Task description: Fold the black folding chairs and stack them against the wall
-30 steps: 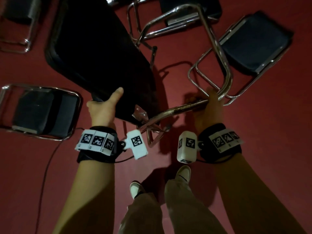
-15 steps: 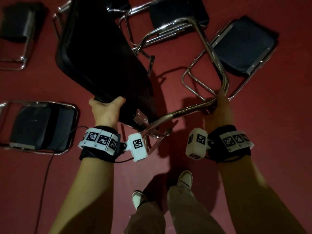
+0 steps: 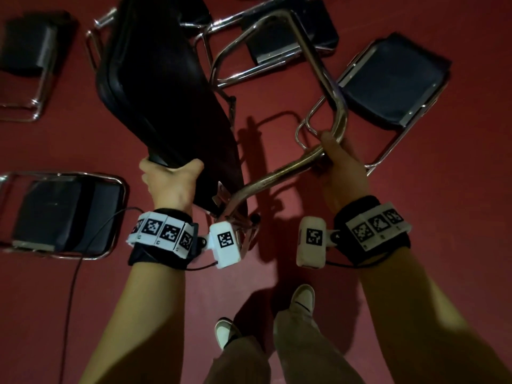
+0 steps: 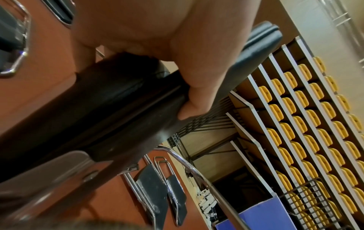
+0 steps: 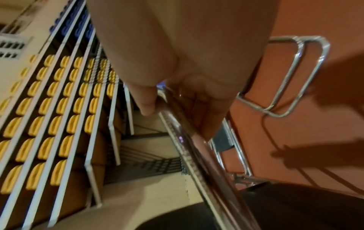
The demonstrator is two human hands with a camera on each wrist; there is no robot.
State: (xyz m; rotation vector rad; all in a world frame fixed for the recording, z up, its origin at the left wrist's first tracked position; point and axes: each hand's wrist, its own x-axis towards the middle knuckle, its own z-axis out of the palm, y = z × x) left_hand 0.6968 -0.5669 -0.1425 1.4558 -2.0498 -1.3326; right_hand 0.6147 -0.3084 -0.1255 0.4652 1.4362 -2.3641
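Red floor [image 3: 415,245] all around, strewn with folded black chairs: one at 9 o'clock [image 3: 63,214], one at 10 [image 3: 30,51], one at 12 [image 3: 288,31], one at 2 [image 3: 393,79] just beyond the raised frame. Yellow-seated bleachers [image 4: 295,124] rising at the far side. Held above the floor at centre, the black folding chair [image 3: 155,87], tilted. Left hand [image 3: 171,184] with fingers curled round the padded seat edge. Right hand [image 3: 343,173] clamped on its chrome tube [image 3: 279,173]. Shoes [image 3: 303,296] at 6 o'clock.
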